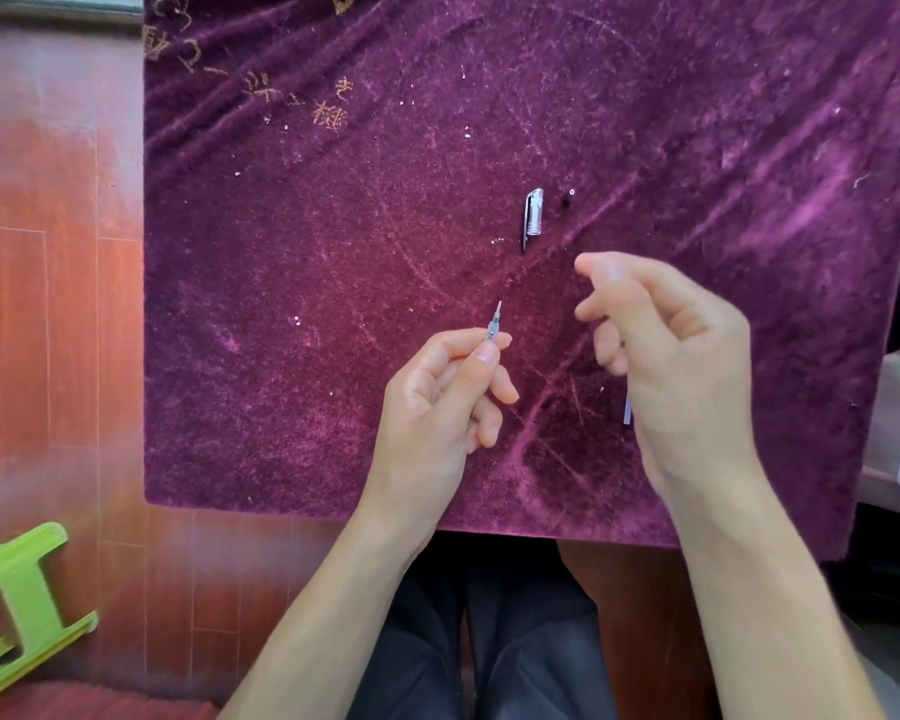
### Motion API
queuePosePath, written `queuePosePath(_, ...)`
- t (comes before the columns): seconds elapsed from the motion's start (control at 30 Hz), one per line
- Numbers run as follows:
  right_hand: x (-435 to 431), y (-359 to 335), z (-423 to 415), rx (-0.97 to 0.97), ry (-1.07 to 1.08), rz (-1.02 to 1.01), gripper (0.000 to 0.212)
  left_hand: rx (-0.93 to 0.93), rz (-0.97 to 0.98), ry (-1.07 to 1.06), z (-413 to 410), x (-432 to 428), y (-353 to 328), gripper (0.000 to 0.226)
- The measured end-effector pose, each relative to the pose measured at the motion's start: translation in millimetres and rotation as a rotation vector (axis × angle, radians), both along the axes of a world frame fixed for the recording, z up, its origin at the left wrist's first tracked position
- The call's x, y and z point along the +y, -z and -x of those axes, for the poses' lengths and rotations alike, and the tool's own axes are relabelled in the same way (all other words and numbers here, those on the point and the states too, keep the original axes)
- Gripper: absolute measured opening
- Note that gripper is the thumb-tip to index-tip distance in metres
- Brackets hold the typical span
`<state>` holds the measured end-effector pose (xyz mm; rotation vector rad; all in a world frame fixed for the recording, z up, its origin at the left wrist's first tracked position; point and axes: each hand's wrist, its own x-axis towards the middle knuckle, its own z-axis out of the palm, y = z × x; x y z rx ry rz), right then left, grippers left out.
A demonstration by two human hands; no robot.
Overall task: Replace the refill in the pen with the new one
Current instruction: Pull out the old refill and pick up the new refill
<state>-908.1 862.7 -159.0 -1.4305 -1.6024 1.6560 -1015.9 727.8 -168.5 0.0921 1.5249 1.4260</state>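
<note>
The left hand [440,397] pinched a refill [493,324], tip up. The right hand [666,345] curled loosely, its hold unclear. Next, probably, came fitting the barrel; the cap [533,213] lay apart.

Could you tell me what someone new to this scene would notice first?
First, the two hands over the purple velvet cloth: the left hand pinches a thin refill, tip pointing away, while the right hand curls around a slim clear tube, mostly hidden. Beyond them on the cloth lies the clear pen cap, with a small dark piece just to its right.
</note>
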Motion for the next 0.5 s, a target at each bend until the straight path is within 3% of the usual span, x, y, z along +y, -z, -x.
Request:
queuePosePath(0.27,-51.9,12.6,-23.4,0.072,-0.143,0.382,0.017,-0.011,0.014,0.074,-16.8,-22.6,-1.2,0.020)
queuePosePath(0.5,-59.0,18.5,-37.5,0.153,-0.103,0.407,0.012,-0.014,0.014,0.111,-30.9,-30.7,1.7,0.018)
